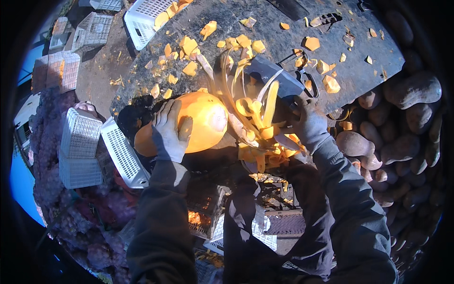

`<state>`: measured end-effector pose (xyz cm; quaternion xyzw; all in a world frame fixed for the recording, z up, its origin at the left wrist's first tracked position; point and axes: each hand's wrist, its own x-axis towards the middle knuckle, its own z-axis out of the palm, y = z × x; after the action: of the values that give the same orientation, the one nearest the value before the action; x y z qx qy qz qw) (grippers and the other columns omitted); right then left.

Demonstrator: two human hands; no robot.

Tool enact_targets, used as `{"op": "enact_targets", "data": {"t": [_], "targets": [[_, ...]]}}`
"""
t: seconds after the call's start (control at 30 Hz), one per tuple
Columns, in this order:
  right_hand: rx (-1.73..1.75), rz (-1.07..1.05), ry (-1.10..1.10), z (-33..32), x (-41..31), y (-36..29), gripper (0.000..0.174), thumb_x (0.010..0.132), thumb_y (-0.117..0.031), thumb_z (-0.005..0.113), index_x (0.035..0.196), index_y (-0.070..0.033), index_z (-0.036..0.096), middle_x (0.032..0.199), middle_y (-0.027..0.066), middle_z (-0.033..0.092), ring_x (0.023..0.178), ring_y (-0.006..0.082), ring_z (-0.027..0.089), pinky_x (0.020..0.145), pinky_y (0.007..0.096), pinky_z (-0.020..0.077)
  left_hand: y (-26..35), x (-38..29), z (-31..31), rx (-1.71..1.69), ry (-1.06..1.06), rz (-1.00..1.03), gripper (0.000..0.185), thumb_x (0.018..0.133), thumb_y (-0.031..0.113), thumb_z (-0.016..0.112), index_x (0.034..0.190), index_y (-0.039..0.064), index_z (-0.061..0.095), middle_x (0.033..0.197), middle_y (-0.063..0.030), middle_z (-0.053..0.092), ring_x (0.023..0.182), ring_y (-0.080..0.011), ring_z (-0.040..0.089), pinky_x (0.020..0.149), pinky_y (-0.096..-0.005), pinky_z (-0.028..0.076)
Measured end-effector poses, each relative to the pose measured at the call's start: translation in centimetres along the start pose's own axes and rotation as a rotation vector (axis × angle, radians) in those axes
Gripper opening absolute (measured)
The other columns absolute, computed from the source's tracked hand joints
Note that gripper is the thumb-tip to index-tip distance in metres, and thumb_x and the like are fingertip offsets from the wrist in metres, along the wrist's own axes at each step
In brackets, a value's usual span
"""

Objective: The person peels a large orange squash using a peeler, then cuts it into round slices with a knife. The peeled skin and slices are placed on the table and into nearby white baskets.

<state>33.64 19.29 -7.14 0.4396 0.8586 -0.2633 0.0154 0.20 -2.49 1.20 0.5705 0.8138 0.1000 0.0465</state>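
My left hand (170, 131), in a pale work glove, presses on the top and side of a large peeled orange squash (202, 120) lying on its side at the table's near edge. Long curled peelings (253, 117) are heaped to the right of it. My right hand (310, 122), also gloved, is beside this heap with its fingers bent. Just beyond its fingertips are a wide metal blade (276, 76), like a cleaver's, and a black-framed peeler (309, 83). The fingertips are shadowed and blurred, so whether they grip anything is unclear.
Squash chunks (189, 46) are scattered over the dark tabletop (358, 67). A dark flat blade (289, 9) lies at the far edge. White plastic crates (124, 152) stand at left, beside netted produce (53, 142). Unpeeled squashes (354, 143) are piled at right.
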Motion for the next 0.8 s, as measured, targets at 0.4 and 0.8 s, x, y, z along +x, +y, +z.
{"op": "enact_targets", "data": {"t": [0.4, 0.8], "targets": [[0.817, 0.326, 0.248, -4.8, -9.4, -6.0, 0.052, 0.104, -0.017, 0.065, 0.149, 0.006, 0.054, 0.128, 0.0248, 0.071, 0.113, 0.024, 0.072, 0.096, 0.0317, 0.0544, -1.4, 2.4, -0.4, 0.052, -0.132, -0.121, 0.05, 0.102, 0.046, 0.06, 0.141, 0.014, 0.063, 0.141, -0.0148, 0.063, 0.129, -0.0372, 0.058, 0.113, -0.0531, 0.039], [0.475, 0.216, -0.02, -2.3, -13.4, -26.2, 0.056, 0.099, -0.03, 0.066, 0.151, -0.011, 0.055, 0.101, 0.0237, 0.073, 0.083, 0.0418, 0.072, 0.073, 0.0477, 0.0581, -4.3, 3.2, 1.5, -0.005, -0.196, -0.113, 0.053, 0.095, 0.04, 0.066, 0.145, 0.022, 0.06, 0.141, -0.0099, 0.064, 0.131, -0.0343, 0.059, 0.111, -0.0496, 0.046]]}}
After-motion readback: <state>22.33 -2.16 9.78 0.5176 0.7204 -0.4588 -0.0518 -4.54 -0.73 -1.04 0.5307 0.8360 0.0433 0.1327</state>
